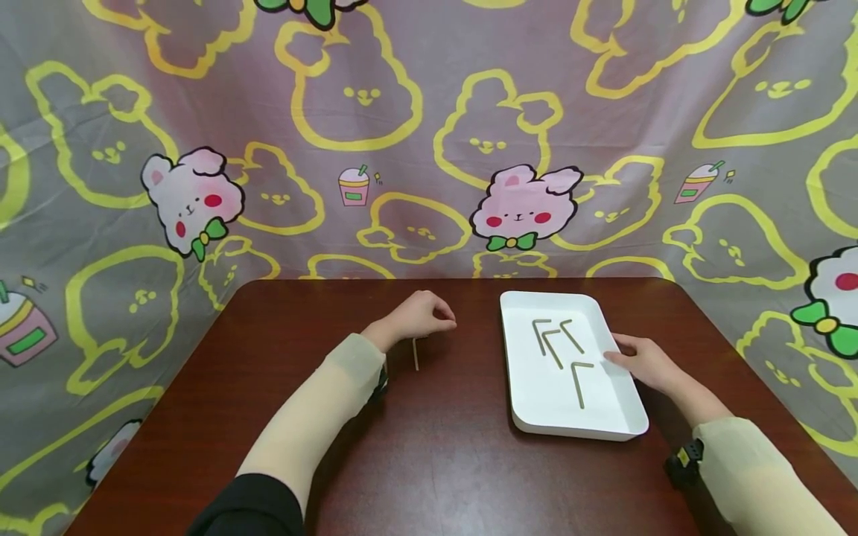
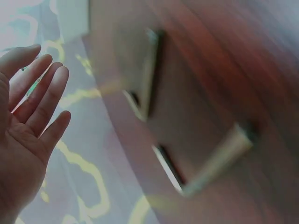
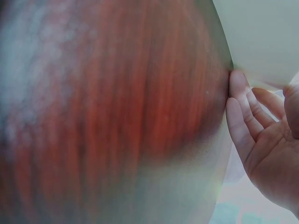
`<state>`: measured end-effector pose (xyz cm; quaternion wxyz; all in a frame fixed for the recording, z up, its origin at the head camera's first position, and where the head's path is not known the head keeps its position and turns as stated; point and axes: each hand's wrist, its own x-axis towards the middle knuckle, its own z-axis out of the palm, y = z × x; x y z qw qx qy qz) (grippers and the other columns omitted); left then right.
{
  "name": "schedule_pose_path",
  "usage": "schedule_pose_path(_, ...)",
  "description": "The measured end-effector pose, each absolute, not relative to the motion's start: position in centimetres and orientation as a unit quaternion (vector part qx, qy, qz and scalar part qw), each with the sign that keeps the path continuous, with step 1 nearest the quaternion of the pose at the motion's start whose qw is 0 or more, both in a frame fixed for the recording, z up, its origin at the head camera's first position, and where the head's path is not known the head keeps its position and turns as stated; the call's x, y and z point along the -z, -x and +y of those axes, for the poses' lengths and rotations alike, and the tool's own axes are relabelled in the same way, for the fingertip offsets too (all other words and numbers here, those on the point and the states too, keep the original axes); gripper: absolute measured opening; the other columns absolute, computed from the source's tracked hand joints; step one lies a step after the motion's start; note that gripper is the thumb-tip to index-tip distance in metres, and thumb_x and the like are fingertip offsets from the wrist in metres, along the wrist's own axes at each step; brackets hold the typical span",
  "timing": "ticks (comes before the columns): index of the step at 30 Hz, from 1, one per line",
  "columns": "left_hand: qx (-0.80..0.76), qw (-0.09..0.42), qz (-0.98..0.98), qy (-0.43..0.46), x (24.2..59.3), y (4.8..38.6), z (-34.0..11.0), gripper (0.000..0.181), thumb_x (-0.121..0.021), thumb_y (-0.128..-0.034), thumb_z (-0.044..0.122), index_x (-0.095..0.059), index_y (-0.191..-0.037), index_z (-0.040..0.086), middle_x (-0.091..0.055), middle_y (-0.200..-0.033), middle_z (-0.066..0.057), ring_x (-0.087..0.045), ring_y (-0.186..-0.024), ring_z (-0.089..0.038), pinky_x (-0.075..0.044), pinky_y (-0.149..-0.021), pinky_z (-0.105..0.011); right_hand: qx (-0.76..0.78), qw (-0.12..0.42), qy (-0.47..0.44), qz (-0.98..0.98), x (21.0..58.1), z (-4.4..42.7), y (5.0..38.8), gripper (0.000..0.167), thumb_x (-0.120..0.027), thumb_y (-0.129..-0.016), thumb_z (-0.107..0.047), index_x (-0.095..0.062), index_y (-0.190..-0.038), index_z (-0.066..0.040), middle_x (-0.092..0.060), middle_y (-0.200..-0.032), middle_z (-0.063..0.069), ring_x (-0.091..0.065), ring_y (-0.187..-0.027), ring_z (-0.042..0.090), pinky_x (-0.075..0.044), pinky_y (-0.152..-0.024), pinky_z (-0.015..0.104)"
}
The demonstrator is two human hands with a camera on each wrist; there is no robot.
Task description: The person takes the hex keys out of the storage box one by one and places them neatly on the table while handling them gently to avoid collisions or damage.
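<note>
My left hand (image 1: 418, 316) hovers over the table's left-middle part, fingers loosely bent and holding nothing. Beneath it lies a brass-coloured L-shaped hex key (image 1: 416, 357), partly hidden by the hand in the head view. In the left wrist view two blurred keys lie apart on the wood, one upper hex key (image 2: 150, 74) and one lower hex key (image 2: 217, 161). My right hand (image 1: 646, 363) grips the right rim of a white tray (image 1: 543, 409), thumb over the edge and fingers against the outer wall. Several more hex keys (image 1: 578, 387) lie in the tray, spread over its middle.
The dark reddish-brown table (image 1: 429, 454) has rounded far corners. Behind and beside it hangs a grey-pink curtain (image 1: 402, 164) with yellow outlines and cartoon rabbits. A small black device (image 1: 685, 463) is on the right wrist.
</note>
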<state>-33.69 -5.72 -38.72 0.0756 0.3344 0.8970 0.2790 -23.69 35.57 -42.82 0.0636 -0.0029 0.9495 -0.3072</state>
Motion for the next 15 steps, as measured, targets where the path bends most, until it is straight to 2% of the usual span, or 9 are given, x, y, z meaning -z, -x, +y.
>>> schedule_pose_path(5,-0.288,0.07,0.884,-0.361,37.5,33.0,-3.4,0.012,-0.072,-0.0898,0.026,-0.077,-0.094,0.016,-0.07,-0.089,0.009,-0.058,-0.08,-0.01,-0.047,-0.074,-0.025,0.307,0.062,0.006,0.95,42.8,35.5,23.7,0.064,-0.062,-0.096,-0.025,-0.037,-0.138,0.016,-0.042,-0.133,0.04,-0.053,-0.109,0.047,-0.047,-0.086,0.054)
schedule_pose_path(11,-0.322,0.074,0.866,-0.374,36.3,32.6,-1.0,0.014,-0.073,-0.0887,0.028,-0.077,-0.096,0.017,-0.069,-0.088,0.013,-0.059,-0.083,-0.006,-0.047,-0.078,-0.024,0.306,0.063,0.004,0.95,42.9,35.7,23.8,0.065,-0.063,-0.096,-0.025,-0.037,-0.138,0.016,-0.041,-0.133,0.04,-0.053,-0.11,0.047,-0.048,-0.086,0.054)
schedule_pose_path(15,-0.34,0.083,0.857,-0.379,35.6,32.3,0.6,0.014,-0.073,-0.0887,0.025,-0.076,-0.098,0.015,-0.07,-0.09,0.01,-0.06,-0.082,-0.006,-0.048,-0.076,-0.024,0.307,0.066,0.004,0.949,42.9,35.7,23.8,0.066,-0.063,-0.096,-0.026,-0.036,-0.139,0.016,-0.04,-0.134,0.041,-0.051,-0.111,0.048,-0.047,-0.087,0.055)
